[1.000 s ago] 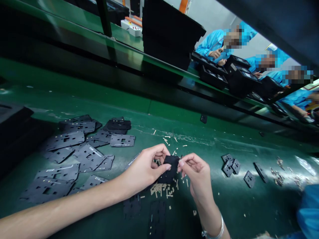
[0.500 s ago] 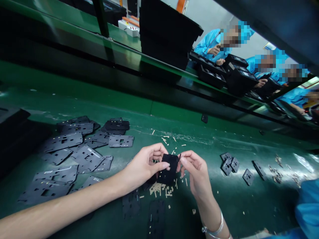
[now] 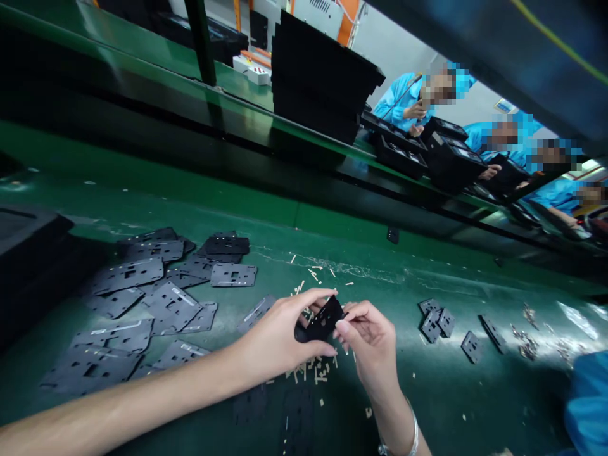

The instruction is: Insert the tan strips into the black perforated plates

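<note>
My left hand (image 3: 294,323) is closed around a small black plastic plate (image 3: 325,320), fingers on its upper edge and thumb below. The plate is tilted and shows small holes in its face. At its right end, the thumb and fingertips of my right hand (image 3: 368,329) are pinched on the edge; whether they also hold a small part is hidden. Pale thin strips and bits (image 3: 316,370) lie scattered on the green bench beneath and behind the hands. Two dark plates, one of them a long plate (image 3: 297,418), lie in shadow nearer to me.
Many loose flat black plates (image 3: 171,304) overlap at left, beside a big black case (image 3: 28,259). On the right lie several smaller plates (image 3: 432,323) and a scatter of small metal parts (image 3: 525,342). Behind a raised shelf, people in blue work (image 3: 401,101) near stacked black trays (image 3: 323,76).
The plate has been turned from nearly upright to a slant, with my left fingers now stretched over its top edge. My right fingertips have come down slightly along its right end.
</note>
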### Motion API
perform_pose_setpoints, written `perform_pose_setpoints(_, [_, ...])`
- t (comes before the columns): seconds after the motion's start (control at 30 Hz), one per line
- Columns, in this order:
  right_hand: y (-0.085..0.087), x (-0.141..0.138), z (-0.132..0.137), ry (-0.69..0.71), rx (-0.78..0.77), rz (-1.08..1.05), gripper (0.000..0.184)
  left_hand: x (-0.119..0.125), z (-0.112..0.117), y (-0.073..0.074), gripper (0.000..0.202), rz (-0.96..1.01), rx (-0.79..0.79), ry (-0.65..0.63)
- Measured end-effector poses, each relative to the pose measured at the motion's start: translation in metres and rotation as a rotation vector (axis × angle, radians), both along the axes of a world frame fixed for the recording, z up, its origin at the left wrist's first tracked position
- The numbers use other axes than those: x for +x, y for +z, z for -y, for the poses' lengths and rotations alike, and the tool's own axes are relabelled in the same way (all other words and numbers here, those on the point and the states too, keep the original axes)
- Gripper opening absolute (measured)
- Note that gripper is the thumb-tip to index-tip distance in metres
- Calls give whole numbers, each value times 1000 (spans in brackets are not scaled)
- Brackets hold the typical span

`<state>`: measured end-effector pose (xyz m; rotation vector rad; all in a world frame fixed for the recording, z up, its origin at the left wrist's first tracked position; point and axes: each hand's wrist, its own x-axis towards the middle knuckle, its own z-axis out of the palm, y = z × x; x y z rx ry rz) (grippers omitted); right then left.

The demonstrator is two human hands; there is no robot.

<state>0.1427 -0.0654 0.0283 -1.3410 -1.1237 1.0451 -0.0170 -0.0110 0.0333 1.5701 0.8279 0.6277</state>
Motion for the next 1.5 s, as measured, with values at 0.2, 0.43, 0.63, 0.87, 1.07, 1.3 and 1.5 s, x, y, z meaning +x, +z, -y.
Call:
perform_pose_setpoints(0.2, [3,0,-1,58,-20,-28,9,-3,3,-3,51,-54,203,-29])
perform_pose_setpoints(0.43, [8,2,-4,175,-173,-202,13,-9,-3,-5,50,-36,444,-80])
perform_pose_setpoints(0.63, [5,7,-8,329,-274,-289,22,-11,-7,3,47,44,644,-219])
perform_pose_setpoints(0.87, [1,22,-19,186,-233,106,20,-6,-39,0,49,-226,809,-184])
perform_pose_setpoints(1.07, [-9,40,-27,-88,-196,747,14,14,-145,-7,49,-772,840,206])
perform_pose_setpoints(1.3, [-17,46,-30,8,-240,1032,10,8,-172,-19,62,-678,806,358])
perform_pose_setpoints(1.5, [-23,37,-32,82,-292,1084,6,-10,-100,-20,31,-256,617,178])
